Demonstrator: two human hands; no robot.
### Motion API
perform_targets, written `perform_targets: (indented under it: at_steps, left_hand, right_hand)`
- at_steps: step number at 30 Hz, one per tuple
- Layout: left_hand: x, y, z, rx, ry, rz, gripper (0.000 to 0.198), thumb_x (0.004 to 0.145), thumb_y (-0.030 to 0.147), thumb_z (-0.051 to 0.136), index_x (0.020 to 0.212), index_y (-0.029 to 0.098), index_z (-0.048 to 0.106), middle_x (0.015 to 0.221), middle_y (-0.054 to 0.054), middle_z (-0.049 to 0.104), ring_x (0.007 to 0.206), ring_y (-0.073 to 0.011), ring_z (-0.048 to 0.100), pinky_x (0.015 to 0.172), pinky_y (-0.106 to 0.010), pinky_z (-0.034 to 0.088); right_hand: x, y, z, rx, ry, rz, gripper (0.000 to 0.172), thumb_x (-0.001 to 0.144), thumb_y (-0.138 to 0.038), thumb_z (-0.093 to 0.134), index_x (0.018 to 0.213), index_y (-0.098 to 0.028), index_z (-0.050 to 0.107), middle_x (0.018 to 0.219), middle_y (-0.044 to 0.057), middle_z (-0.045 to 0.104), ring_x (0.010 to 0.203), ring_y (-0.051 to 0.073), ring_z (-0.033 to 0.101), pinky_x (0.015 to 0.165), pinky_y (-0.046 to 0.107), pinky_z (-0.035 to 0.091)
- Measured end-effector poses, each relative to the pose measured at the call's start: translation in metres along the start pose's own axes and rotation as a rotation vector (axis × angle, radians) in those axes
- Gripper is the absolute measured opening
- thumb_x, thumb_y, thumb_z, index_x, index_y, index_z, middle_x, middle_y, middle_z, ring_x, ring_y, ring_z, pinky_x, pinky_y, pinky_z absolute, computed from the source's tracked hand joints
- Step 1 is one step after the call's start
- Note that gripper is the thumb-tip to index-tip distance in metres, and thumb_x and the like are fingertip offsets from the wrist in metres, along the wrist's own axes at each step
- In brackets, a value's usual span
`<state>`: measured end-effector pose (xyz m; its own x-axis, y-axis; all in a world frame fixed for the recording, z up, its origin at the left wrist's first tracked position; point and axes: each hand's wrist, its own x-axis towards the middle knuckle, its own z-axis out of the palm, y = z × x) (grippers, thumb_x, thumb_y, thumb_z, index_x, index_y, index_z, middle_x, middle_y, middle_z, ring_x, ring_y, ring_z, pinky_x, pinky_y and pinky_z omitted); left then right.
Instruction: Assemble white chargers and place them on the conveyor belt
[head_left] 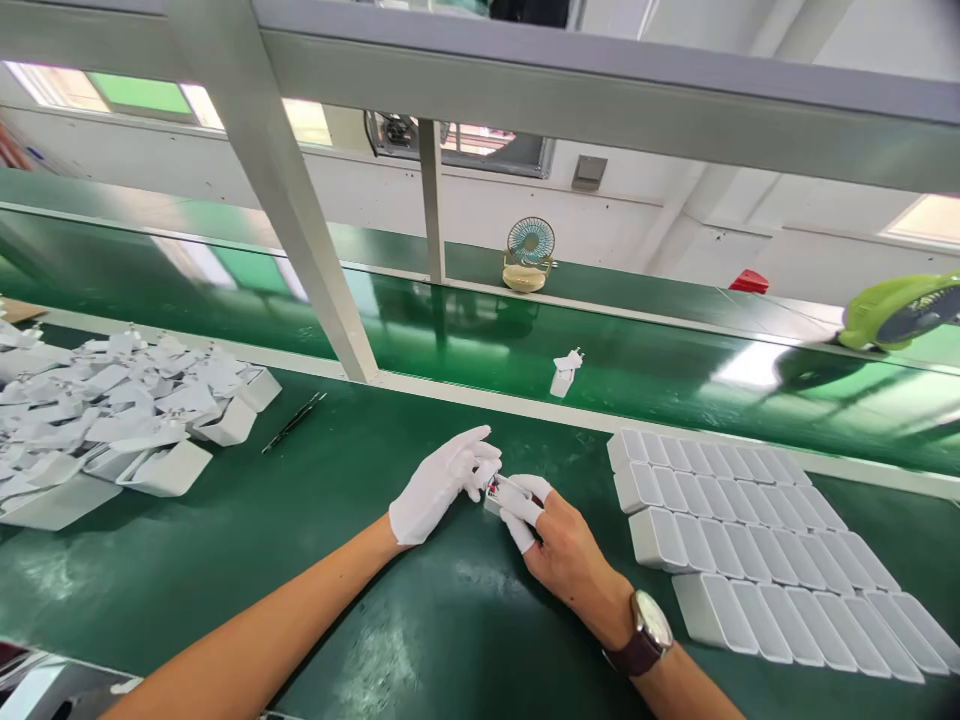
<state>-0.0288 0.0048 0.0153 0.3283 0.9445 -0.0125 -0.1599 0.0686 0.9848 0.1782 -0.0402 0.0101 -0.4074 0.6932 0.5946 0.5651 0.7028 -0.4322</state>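
Near the middle of the green bench, my left hand (pixel 441 480), in a white glove, pinches one end of a small white plug charger (pixel 493 492) with its fingertips. My right hand (pixel 556 530) has white covers on its fingers and a watch at the wrist. It grips the charger's housing from the other side. The charger is open between my hands, with small dark and red parts or wires showing inside. My fingers hide most of it. Left of my hands lies a pair of black tweezers (pixel 294 422).
A heap of white charger parts (pixel 135 400) covers the left of the bench. Rows of white housings (pixel 750 540) stand at right. A single charger (pixel 566 372) lies on the green strip beyond the rail. Behind are a small fan (pixel 529 250), a green fan (pixel 900 310) and a metal post (pixel 292 210).
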Motion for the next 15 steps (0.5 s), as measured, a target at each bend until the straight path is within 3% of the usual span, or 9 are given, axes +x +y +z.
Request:
perform_targets:
  at_steps: [6, 15]
  left_hand:
    - [-0.003, 0.012, 0.014, 0.097, 0.018, -0.119, 0.062, 0.089, 0.049, 0.068, 0.14, 0.018, 0.051, 0.11, -0.007, 0.068, 0.075, -0.0142, 0.057, 0.071, -0.031, 0.051]
    - [-0.001, 0.01, 0.011, 0.068, 0.023, -0.139, 0.062, 0.088, 0.047, 0.07, 0.138, 0.017, 0.051, 0.105, -0.006, 0.068, 0.078, -0.0147, 0.057, 0.075, -0.031, 0.051]
  right_hand:
    - [-0.003, 0.003, 0.007, -0.007, 0.03, 0.018, 0.044, 0.095, -0.009, 0.054, 0.133, -0.029, 0.059, 0.118, 0.01, 0.065, 0.104, 0.022, 0.066, 0.086, 0.038, 0.06]
    - [-0.007, 0.005, 0.007, 0.045, -0.032, 0.119, 0.044, 0.094, -0.013, 0.056, 0.135, -0.029, 0.053, 0.114, 0.008, 0.066, 0.101, 0.024, 0.065, 0.086, 0.04, 0.058]
